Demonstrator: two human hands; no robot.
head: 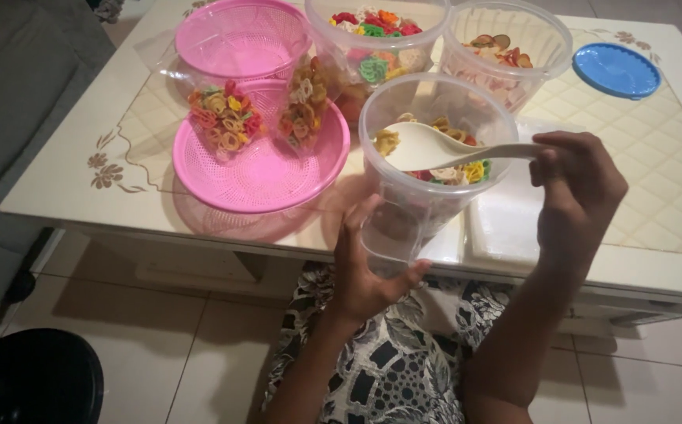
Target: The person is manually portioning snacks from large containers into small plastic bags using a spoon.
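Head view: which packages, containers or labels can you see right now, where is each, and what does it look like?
No labels, signs or screens show.
Clear tub: tilted in left hand, round; white spoon from right hand inside.
Two clear tubs behind: round, open, holding colourful crackers.
Two clear bags: in pink basket, filled with colourful ring crackers.
Blue lid: round, flat on table, far right.

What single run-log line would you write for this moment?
left hand: holds clear tub | right hand: holds white spoon in tub | contents: coloured crackers | nearby: pink basket
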